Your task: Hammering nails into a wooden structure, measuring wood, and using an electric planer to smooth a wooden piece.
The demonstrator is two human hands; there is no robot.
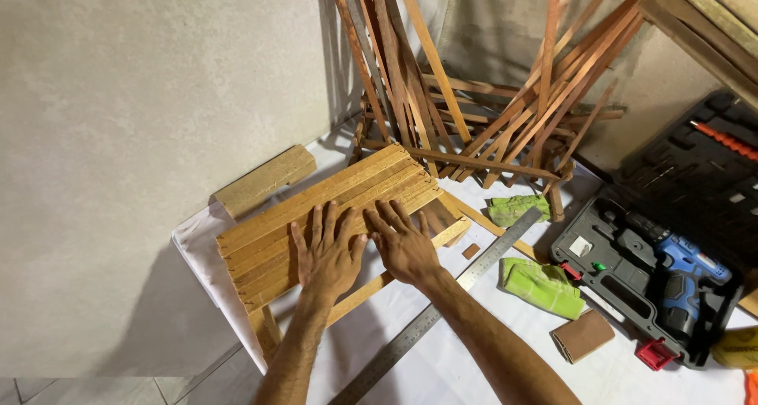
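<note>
Left hand [325,255] and right hand [404,243], fingers apart, press flat on one pack of wooden slats [316,215]. Beside slats: one steel ruler [442,304], two green gloves [541,286].

Your left hand [328,255] and your right hand [404,243] lie flat, side by side and with fingers spread, on a bundle of wooden slats [316,208] on the bench [474,350]. Beyond the fingertips a short wooden block [264,180] lies, and many long thin strips [489,105] lean against the wall. Just beside your right forearm runs a steel ruler [450,294]. Farther to the right of the hands you have green gloves [541,286], a brown sanding block [583,335] and an open case with a blue drill [683,271].
</note>
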